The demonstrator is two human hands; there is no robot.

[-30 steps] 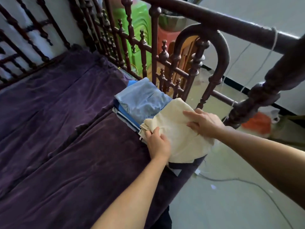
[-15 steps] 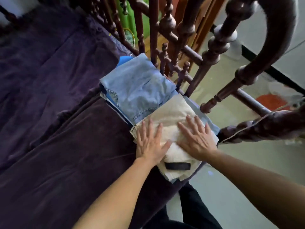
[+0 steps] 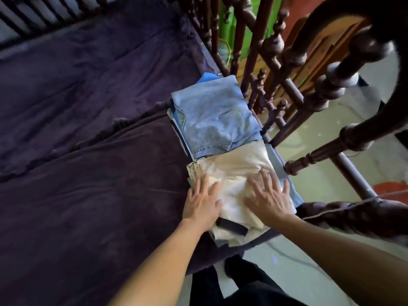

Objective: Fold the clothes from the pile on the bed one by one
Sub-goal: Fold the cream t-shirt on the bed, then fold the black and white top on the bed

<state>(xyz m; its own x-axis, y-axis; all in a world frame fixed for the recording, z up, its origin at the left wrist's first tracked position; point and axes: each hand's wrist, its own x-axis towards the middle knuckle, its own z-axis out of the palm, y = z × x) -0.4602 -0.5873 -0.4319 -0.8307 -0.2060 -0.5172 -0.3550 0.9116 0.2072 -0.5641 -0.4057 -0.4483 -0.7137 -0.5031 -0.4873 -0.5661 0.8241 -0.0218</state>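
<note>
A folded cream garment (image 3: 234, 171) lies on a stack at the bed's near right corner, with a dark strap (image 3: 231, 226) across its near end. My left hand (image 3: 203, 202) presses flat on its left side, fingers straight. On its right side my right hand (image 3: 269, 195) lies flat with spread fingers. Just beyond it sits a stack of folded clothes topped by light blue jeans (image 3: 212, 118), with darker blue items underneath. A pale blue folded piece (image 3: 287, 180) shows under the cream garment on the right.
A dark purple blanket (image 3: 88, 151) covers the bed. A dark wooden spindle railing (image 3: 287, 96) runs along the bed's right side, close to the stacks. Beyond it are pale floor, a green object and an orange one. My dark trousers show at the bottom.
One second ago both hands gripped the cream garment with curled fingers; now they lie flat on it. The view has tilted down and closer to the stack.
</note>
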